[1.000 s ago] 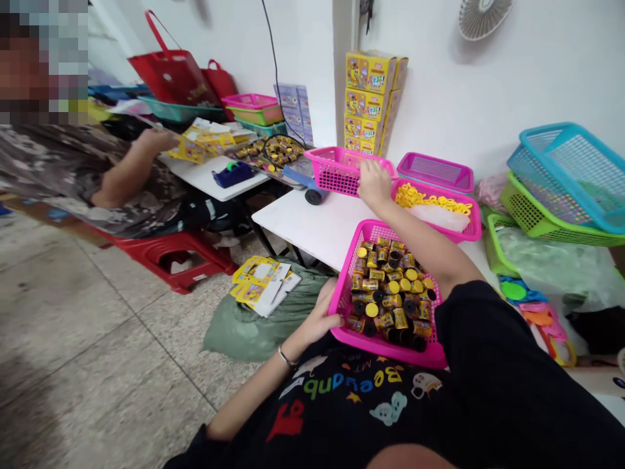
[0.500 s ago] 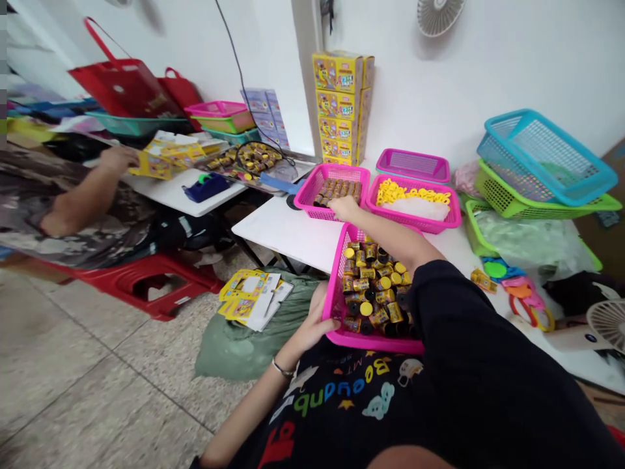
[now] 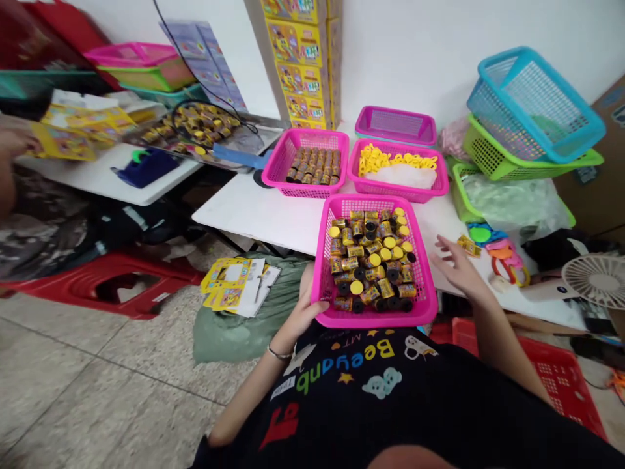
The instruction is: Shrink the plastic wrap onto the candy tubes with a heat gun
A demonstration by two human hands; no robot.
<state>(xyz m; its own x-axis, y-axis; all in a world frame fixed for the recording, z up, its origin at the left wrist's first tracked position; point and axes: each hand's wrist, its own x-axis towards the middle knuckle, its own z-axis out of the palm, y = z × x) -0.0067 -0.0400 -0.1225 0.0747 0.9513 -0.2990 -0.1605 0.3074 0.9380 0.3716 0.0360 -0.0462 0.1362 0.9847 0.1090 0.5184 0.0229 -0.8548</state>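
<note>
A pink basket (image 3: 375,319) full of small yellow-and-brown cylinders (image 3: 374,260) with yellow or black ends rests between my lap and the table edge. My left hand (image 3: 308,309) grips its near left side, thumb over the rim. My right hand (image 3: 456,264) is just right of the basket, fingers spread, holding nothing. Behind stands a second pink basket (image 3: 276,172) with similar cylinders lined up in rows. Beside that one, another pink basket (image 3: 398,190) holds yellow plastic pieces (image 3: 378,159) and a whitish plastic bag (image 3: 405,176).
Yellow boxes (image 3: 300,81) are stacked against the wall. Blue (image 3: 537,104) and green baskets lean at the right, near a small fan (image 3: 598,280). At the left, another person's hand (image 3: 17,142) holds a yellow carton. Flat yellow cartons (image 3: 234,283) lie on a green sack (image 3: 219,339).
My right hand has left the rear pink basket of lined-up cylinders and moved to the right of the near basket. My left hand stays on the rim. The view has shifted right and down.
</note>
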